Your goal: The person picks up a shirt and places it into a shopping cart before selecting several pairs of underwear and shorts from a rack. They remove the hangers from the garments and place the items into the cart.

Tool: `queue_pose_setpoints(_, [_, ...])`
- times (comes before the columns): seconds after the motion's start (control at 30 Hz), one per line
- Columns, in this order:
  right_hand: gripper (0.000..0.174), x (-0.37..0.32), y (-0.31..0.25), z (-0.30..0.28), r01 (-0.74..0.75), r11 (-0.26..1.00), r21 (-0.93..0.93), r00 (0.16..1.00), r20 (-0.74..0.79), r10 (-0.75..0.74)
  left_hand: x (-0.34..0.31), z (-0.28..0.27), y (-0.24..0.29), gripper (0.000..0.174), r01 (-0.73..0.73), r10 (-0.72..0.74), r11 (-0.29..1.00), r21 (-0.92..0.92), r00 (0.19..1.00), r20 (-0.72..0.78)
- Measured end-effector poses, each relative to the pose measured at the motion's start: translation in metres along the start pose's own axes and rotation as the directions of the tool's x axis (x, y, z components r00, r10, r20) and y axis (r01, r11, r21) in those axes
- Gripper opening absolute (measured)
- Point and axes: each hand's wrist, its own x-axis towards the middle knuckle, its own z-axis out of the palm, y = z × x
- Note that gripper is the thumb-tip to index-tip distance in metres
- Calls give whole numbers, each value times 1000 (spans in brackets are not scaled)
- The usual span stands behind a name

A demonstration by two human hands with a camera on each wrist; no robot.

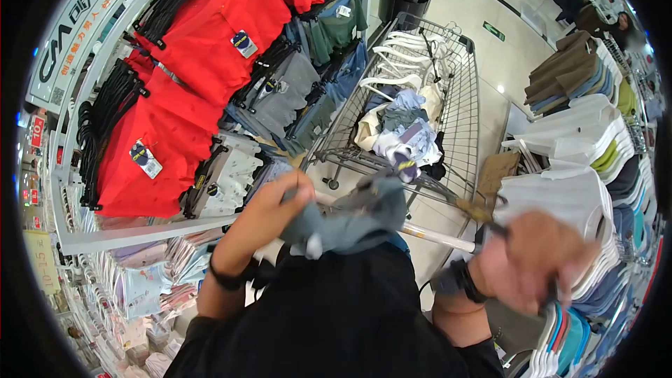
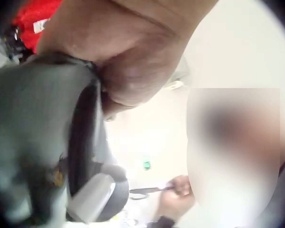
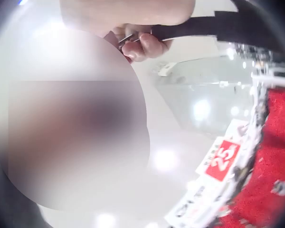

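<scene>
My left hand grips a grey-green pair of underpants in front of my body. In the left wrist view the garment's dark waistband and a white tag hang below the hand. To the right, my right hand, blurred, holds a black hanger. The right wrist view shows fingers curled around the dark hanger bar. The hanger and the garment are apart. Beyond them stands a wire shopping cart, its handle partly hidden behind the garment.
Folded and loose clothes and white hangers lie in the cart. On the left, a rack carries red underpants on black hangers. Shirts hang on the right. Tiled floor runs beside the cart.
</scene>
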Motion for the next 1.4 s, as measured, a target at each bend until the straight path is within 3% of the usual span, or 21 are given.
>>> queue_pose_setpoints(0.07, [23, -12, 26, 0, -140, 949, -281, 986, -131, 107, 11, 15, -24, 14, 29, -11, 995, 91, 981, -196])
queue_pose_setpoints(0.1, [28, -11, 33, -2, -199, 886, -418, 971, -204, 122, -1, 15, -5, 7, -165, 174, 983, 77, 977, -125])
queue_pose_setpoints(0.17, [27, -8, 28, -1, -232, 879, -416, 967, -2, 254, -14, 6, 16, 5, -302, 316, 945, 128, 943, -107])
queue_pose_setpoints(0.23, [24, -11, 29, 6, -335, 841, -424, 936, -48, 348, 1, 0, 19, 10, -327, 364, 923, 201, 913, -184])
queue_pose_setpoints(0.27, [24, -9, 33, 6, -355, 801, -482, 922, -35, 387, 7, -3, 21, 16, -222, 237, 970, 103, 956, -170])
queue_pose_setpoints(0.33, [24, -9, 43, 8, -394, 732, -556, 882, -4, 471, 3, -3, 27, 17, -244, 255, 962, 122, 963, -84])
queue_pose_setpoints(0.37, [21, -11, 47, 9, -326, 716, -617, 879, 80, 469, 3, -2, 29, 17, -252, 258, 959, 129, 966, -31])
queue_pose_setpoints(0.53, [22, -16, 55, 23, -151, 634, -759, 863, 211, 458, 1, 2, 27, 22, -353, 363, 929, 112, 927, -93])
queue_pose_setpoints(0.7, [21, -18, 57, 28, -179, 622, -762, 830, 222, 511, -4, 1, 24, 23, -386, 393, 919, 75, 912, -117])
queue_pose_setpoints(0.8, [20, -18, 59, 30, -158, 600, -784, 832, 221, 509, -12, -2, 35, 22, -294, 303, 950, 103, 950, -80])
queue_pose_setpoints(1.0, [22, -26, 67, 31, -168, 572, -803, 795, 232, 560, -17, 5, 30, 25, -374, 412, 903, 209, 893, -183])
queue_pose_setpoints(1.1, [22, -18, 70, 32, -124, 534, -837, 791, 242, 562, -16, -2, 24, 30, -470, 566, 774, 425, 814, -131])
queue_pose_setpoints(1.13, [23, -15, 70, 33, -100, 515, -851, 792, 246, 559, -16, 0, 22, 33, -479, 569, 778, 407, 811, -133])
queue_pose_setpoints(1.23, [24, -23, 73, 31, -195, 502, -843, 797, 162, 581, -19, 10, 22, 41, -504, 576, 784, 361, 808, -124])
queue_pose_setpoints(1.27, [19, -27, 74, 25, -250, 535, -807, 759, 179, 626, -19, 15, 27, 44, -513, 580, 781, 356, 807, -111])
queue_pose_setpoints(1.3, [19, -29, 73, 23, -440, 600, -669, 733, 118, 670, -20, 17, 32, 47, -518, 582, 779, 354, 807, -99])
queue_pose_setpoints(1.37, [23, -33, 71, 19, -735, 620, -273, 635, 42, 771, -22, 9, 41, 54, -513, 503, 856, 70, 856, 120])
queue_pose_setpoints(1.4, [35, -31, 71, 13, -699, 665, -262, 687, 11, 727, -19, 5, 41, 52, -532, 526, 846, 17, 841, 127])
